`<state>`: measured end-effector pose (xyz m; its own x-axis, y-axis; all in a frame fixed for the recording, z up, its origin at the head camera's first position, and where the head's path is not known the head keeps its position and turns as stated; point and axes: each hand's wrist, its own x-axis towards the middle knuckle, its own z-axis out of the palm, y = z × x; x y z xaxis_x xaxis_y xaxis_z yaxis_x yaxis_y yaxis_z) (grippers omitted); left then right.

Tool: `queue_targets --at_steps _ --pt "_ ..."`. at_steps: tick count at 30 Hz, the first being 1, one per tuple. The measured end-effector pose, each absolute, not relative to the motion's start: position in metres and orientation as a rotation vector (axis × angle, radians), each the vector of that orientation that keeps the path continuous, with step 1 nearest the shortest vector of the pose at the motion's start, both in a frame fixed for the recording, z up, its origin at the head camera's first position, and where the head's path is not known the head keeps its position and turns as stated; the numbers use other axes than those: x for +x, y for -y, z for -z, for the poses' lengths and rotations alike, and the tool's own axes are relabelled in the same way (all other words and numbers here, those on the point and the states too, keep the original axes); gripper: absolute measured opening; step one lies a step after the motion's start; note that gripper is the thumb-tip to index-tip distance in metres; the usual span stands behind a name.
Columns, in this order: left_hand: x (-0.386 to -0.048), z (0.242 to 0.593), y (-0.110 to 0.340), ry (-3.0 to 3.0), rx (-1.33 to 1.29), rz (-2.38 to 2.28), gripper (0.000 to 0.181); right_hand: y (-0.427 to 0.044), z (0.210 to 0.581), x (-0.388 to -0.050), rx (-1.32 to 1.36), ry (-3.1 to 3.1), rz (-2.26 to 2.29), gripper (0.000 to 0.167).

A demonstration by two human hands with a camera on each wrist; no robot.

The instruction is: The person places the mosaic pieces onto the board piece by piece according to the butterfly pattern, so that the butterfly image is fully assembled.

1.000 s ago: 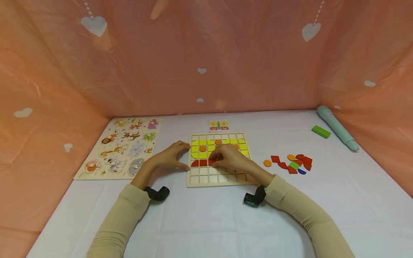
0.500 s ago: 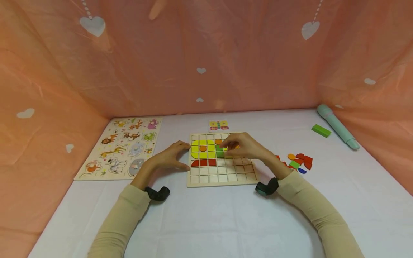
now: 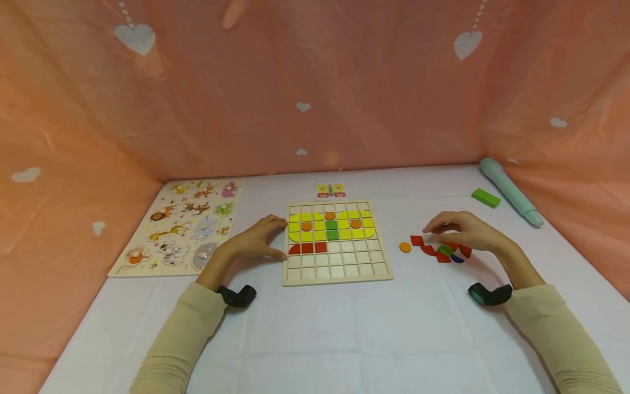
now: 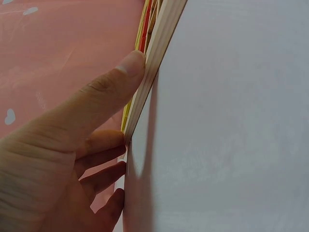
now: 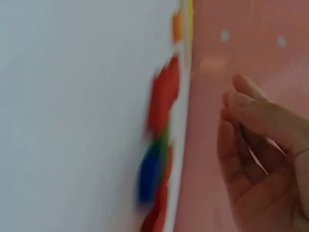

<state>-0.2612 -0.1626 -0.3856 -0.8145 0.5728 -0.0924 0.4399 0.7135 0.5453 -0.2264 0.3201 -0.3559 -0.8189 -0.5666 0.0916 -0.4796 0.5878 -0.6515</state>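
Observation:
A wooden grid board point(image 3: 337, 272) carries yellow tiles point(image 3: 301, 237), orange discs point(image 3: 356, 224), green squares point(image 3: 332, 230) and a short row of red tiles point(image 3: 307, 248). My left hand point(image 3: 251, 241) touches the board's left edge with spread thumb and fingers; the left wrist view shows the thumb point(image 4: 131, 64) against the wooden rim. At the right, my right hand point(image 3: 465, 230) hovers over loose pieces, fingers loosely bent with nothing between them. Red pieces point(image 3: 428, 250), a green square point(image 3: 445, 249) and a blue piece point(image 3: 457, 259) lie there, partly hidden by the hand.
A picture card point(image 3: 331, 191) with a butterfly pattern lies behind the board. An animal puzzle point(image 3: 164, 230) is at the left. A green block point(image 3: 485, 197) and a mint microphone-shaped object point(image 3: 512, 191) lie at the back right. An orange disc point(image 3: 405, 247) lies near the loose pieces.
My right hand has lifted off the board, leaving a red tile at the end of the red row, and moved right to the loose pieces. The left hand stays at the board's edge.

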Motion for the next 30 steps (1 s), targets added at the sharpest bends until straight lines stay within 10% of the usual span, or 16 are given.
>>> queue_targets --at_steps 30 --pt "-0.256 0.380 0.163 -2.664 0.856 -0.755 0.084 -0.334 0.374 -0.219 -0.922 -2.767 1.022 0.022"
